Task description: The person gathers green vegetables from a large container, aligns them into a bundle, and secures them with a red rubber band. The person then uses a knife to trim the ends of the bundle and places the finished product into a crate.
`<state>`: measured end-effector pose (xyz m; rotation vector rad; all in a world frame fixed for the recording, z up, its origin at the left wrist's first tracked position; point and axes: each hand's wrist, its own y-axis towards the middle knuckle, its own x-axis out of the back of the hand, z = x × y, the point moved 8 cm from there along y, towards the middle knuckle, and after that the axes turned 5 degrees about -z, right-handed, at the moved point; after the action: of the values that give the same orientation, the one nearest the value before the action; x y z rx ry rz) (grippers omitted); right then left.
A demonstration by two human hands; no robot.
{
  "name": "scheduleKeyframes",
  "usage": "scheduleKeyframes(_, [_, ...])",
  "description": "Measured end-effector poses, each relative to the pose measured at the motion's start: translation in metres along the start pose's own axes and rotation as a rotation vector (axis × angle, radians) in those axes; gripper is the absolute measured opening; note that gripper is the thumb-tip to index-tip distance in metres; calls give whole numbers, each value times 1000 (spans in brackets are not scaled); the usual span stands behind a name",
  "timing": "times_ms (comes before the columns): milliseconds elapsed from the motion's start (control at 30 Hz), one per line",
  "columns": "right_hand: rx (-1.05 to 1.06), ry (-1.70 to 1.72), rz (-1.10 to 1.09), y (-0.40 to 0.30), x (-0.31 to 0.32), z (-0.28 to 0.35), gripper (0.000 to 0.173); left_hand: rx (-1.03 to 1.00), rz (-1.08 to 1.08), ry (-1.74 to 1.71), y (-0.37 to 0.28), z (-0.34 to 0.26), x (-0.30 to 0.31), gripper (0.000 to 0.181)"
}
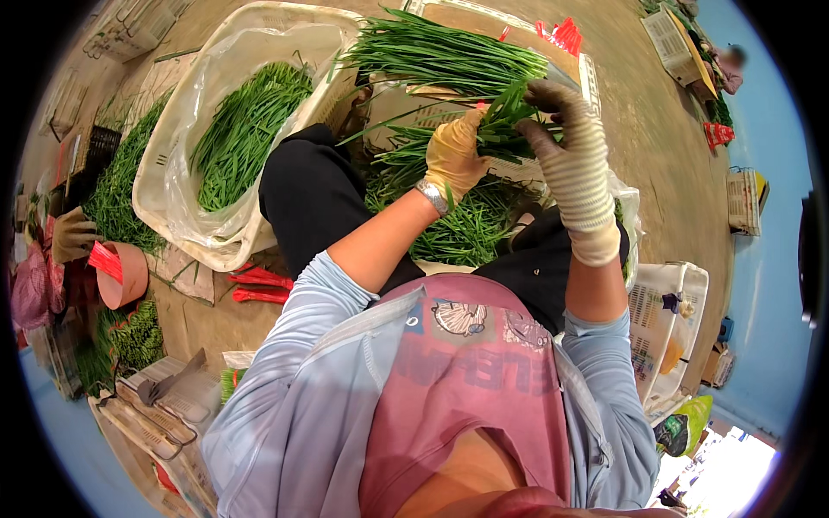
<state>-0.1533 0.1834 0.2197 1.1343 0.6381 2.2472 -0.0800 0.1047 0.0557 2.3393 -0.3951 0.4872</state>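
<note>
My left hand (456, 152), in a yellowish glove with a silvery band at the wrist, grips a bunch of long green leaves (502, 126) that look like garlic chives. A bit of red shows at the top of that hand. My right hand (567, 129) wears a striped knit glove with dark, soiled fingers. Its thumb and fingers are spread apart by the bunch's right end; any contact is unclear. Just beyond lies a large pile of chives (453, 55) on a box-like stand. Between my knees are more loose leaves (460, 223), partly hidden by my left forearm.
On the left stands a white plastic crate (146, 178) lined with clear plastic, with chives (252, 129) inside. Red strips (567, 37) lie on the stand's far right; others (262, 285) are on the floor. A gloved co-worker's hand (72, 236) is near a pink bucket (123, 285).
</note>
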Motion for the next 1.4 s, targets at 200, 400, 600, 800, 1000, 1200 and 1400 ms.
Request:
scheduleKeyframes(200, [-160, 29, 85, -24, -13, -28, 60, -31, -71, -316, 4, -4, 3, 66])
scheduleKeyframes(400, [-302, 395, -53, -28, -3, -42, 48, -44, -99, -378, 2, -3, 1, 58])
scheduleKeyframes(600, [-145, 513, -464, -32, 61, -3, 41, 20, -70, -369, -3, 13, -12, 57])
scheduleKeyframes(800, [-378, 437, 40, -60, 15, 2, 32, 34, -87, -440, -3, 17, -16, 58])
scheduleKeyframes(1000, [-74, 5, -47, -38, 12, 22, 40, -112, -176, -182, 0, -13, 13, 61])
scheduleKeyframes(1200, [-266, -69, 12, -59, -7, -20, 53, -129, -262, -320, 4, -8, 15, 58])
scheduleKeyframes(1400, [-222, 54, -28, -57, -17, -28, 59, -114, -236, -332, -2, -6, 13, 60])
